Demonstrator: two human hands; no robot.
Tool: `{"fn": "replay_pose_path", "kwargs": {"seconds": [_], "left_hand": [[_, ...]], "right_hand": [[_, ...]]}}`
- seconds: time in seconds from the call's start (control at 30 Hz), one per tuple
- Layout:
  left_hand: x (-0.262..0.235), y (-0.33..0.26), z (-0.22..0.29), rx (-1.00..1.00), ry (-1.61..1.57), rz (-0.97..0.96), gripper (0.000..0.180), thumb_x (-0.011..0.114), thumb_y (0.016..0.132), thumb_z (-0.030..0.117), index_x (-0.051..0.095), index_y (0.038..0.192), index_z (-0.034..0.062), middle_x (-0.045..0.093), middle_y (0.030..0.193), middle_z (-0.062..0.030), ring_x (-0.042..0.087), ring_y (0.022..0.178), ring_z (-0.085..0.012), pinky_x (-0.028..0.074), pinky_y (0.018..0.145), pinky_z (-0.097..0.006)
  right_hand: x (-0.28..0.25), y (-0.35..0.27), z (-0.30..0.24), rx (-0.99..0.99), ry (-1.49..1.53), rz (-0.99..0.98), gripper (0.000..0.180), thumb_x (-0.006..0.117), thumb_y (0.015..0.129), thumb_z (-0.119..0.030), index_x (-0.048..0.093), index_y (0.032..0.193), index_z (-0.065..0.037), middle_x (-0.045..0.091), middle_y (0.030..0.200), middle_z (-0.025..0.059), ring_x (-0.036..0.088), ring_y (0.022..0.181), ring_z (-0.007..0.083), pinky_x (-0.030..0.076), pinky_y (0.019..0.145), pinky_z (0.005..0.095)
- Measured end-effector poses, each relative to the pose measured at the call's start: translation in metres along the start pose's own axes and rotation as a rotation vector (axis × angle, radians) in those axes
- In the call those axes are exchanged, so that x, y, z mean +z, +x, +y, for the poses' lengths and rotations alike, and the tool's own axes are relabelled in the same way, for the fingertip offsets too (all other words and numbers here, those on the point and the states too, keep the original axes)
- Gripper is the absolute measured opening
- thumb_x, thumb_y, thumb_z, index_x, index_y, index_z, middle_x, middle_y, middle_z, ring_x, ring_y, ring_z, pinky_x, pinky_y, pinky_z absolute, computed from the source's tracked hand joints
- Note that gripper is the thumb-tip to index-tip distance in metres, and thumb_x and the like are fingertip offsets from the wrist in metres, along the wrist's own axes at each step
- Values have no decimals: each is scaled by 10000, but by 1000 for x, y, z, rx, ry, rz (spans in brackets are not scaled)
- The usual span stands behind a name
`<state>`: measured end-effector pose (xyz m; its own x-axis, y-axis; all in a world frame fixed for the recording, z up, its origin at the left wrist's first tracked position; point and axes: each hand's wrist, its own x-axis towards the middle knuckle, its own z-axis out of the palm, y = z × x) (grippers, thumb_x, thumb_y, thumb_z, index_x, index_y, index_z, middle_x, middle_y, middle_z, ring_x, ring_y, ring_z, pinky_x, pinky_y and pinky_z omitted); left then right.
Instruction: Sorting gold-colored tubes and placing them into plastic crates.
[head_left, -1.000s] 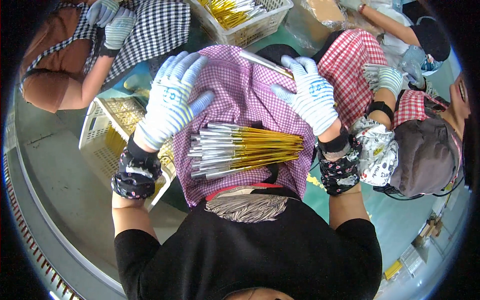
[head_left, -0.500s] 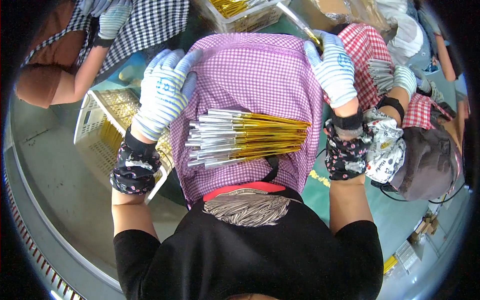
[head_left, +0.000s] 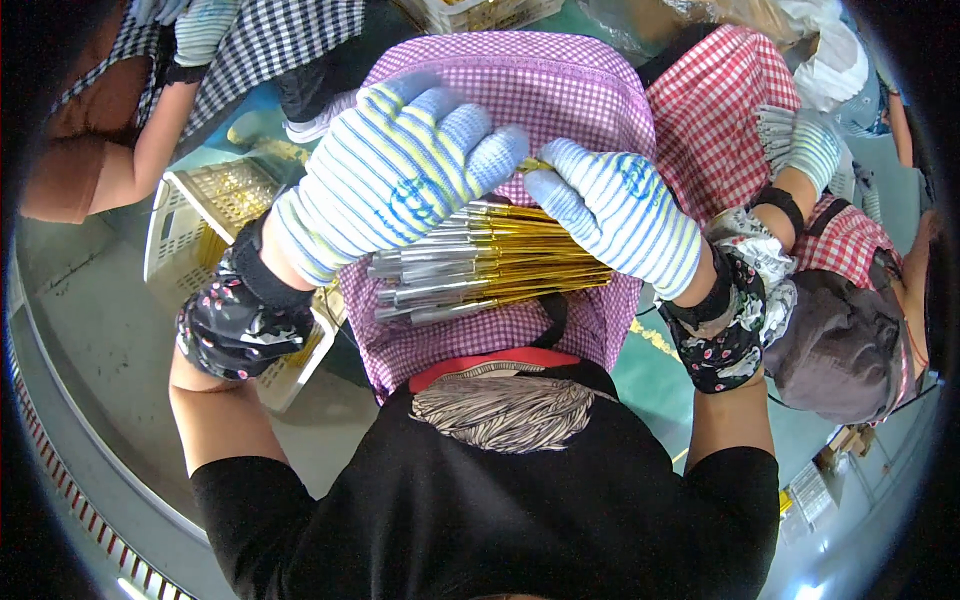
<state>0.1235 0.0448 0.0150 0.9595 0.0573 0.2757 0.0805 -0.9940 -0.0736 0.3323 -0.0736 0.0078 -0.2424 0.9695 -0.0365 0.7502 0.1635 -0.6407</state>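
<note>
My left hand [head_left: 400, 185], in a striped knit glove, is closed with its fingertips at one side of a slim silver-and-gold foil stick [head_left: 533, 166]. From the other side my right hand [head_left: 625, 215], gloved alike, pinches the stick between thumb and fingers. Only a short gold bit of it shows; my left hand hides the rest. Beneath both hands, a row of similar foil sticks [head_left: 470, 265] lies across a purple checked apron [head_left: 500, 345] on my lap, silver ends to the left and gold ends to the right.
To my left stands a cream plastic basket [head_left: 175, 220] holding gold pieces. Another basket [head_left: 480, 14] is at the far edge. Co-workers sit close by: a black checked cloth [head_left: 290, 60] at far left, a red checked apron [head_left: 720, 110] and a gloved hand [head_left: 812, 150] at right.
My right hand has come inward from the lap's far right with the stick. My left hand has moved right from the apron's edge to meet it, closing its fingers above the row.
</note>
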Motion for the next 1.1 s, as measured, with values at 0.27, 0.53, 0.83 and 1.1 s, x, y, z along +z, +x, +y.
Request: {"fn": "replay_pose_path", "kwargs": {"seconds": [0.27,0.53,0.83,1.1], "left_hand": [[-5,-26,-2,-92,-768,-303,278,592,931,176,649,1142,4,694,993,-184,680,689,-296,550,640,-379],[-7,-37,-7,-178,-708,-327,393,645,817,193,648,1191,73,664,808,-65,656,667,-245,517,605,-350],[-11,-44,-13,-415,-520,-335,317,727,840,212,658,1128,101,699,899,-85,690,739,-272,525,632,-350],[18,-35,7,-244,-488,-244,270,653,879,253,659,1100,98,697,855,-89,683,733,-274,535,636,-364]], "right_hand": [[13,-6,2,-164,-291,-101,295,609,935,-355,651,933,-63,669,689,114,662,591,275,517,525,389],[11,-3,-4,-66,-99,-153,296,610,948,-325,669,959,-35,688,735,153,683,623,285,532,550,388],[16,-2,10,24,-263,-36,294,641,912,-210,668,1185,-106,677,959,102,661,835,280,525,721,401],[33,-16,10,4,-378,-232,325,603,905,-357,713,1039,-82,634,906,77,629,816,237,503,692,392]]}}
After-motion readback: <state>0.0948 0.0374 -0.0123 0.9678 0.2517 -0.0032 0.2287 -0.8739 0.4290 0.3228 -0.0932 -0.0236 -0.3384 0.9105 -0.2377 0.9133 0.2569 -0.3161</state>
